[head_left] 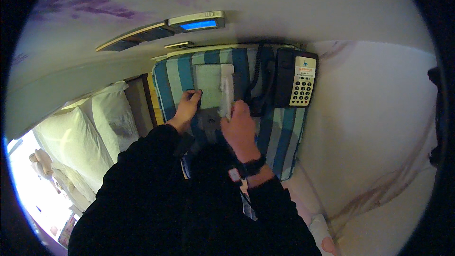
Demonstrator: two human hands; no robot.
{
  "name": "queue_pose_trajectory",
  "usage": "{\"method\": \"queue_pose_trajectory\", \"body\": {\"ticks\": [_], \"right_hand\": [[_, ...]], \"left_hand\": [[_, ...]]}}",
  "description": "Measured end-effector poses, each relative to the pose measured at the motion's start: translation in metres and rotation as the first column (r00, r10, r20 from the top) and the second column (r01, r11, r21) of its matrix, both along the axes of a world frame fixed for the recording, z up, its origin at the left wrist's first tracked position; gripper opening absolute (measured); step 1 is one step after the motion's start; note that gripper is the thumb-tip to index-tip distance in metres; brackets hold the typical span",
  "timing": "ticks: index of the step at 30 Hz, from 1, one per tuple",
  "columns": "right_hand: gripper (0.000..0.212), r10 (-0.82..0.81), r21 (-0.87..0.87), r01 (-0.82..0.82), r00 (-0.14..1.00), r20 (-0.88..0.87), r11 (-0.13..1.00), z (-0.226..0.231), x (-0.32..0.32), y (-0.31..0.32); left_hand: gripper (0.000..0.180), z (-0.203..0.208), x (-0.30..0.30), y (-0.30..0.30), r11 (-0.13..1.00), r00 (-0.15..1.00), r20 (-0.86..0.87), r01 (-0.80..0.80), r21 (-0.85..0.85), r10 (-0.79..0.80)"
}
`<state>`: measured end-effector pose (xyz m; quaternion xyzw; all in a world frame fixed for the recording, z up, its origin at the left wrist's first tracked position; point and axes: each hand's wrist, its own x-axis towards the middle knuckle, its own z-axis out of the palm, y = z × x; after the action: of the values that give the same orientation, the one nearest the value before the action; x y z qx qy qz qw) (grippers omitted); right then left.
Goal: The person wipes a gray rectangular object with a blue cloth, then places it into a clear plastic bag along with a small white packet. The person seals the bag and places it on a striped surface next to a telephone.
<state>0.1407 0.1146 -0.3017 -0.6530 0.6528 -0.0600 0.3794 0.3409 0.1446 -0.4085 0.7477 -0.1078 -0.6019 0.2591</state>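
A pale, flat square thing (208, 83) lies on a blue-and-white striped cloth (170, 76); its exact kind is unclear. My left hand (187, 109) is closed in a pinch at its left edge. Along its right side runs a long white strip (227, 87), which looks like soft or wrapped material. The fingers of my right hand (241, 128) are curled closed around the near end of that strip. Between my hands, a grey flat piece (210, 119) with a small dark mark lies on the cloth.
A black corded telephone (290, 78) with a light keypad panel stands to the right on the cloth. Above the far edge, the wall bears a panel with a blue screen (199, 25) and dark switches (142, 35). White pillows (111, 118) rest at the left.
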Motion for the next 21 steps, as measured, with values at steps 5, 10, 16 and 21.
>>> {"method": "queue_pose_trajectory", "body": {"ticks": [5,10,16,21], "right_hand": [[0.044,-0.055,0.018,0.053,0.980,0.191,0.998,-0.033,0.039,0.015],[0.056,-0.084,-0.093,0.102,0.980,0.180,0.990,-0.044,0.025,0.013],[0.080,-0.148,0.086,0.142,0.987,0.067,0.986,-0.049,0.001,-0.001],[0.073,-0.142,0.152,0.133,0.989,0.051,0.979,-0.062,0.015,0.001]], "left_hand": [[0.050,0.014,-0.011,0.001,0.952,0.974,0.002,-0.219,-0.212,0.225],[0.053,0.002,-0.016,0.002,0.937,0.991,0.038,-0.105,-0.333,0.125],[0.059,-0.010,-0.023,-0.001,0.948,0.945,0.323,0.152,-0.279,-0.056],[0.068,0.011,-0.020,-0.011,0.922,1.000,-0.003,0.021,-0.387,-0.024]]}}
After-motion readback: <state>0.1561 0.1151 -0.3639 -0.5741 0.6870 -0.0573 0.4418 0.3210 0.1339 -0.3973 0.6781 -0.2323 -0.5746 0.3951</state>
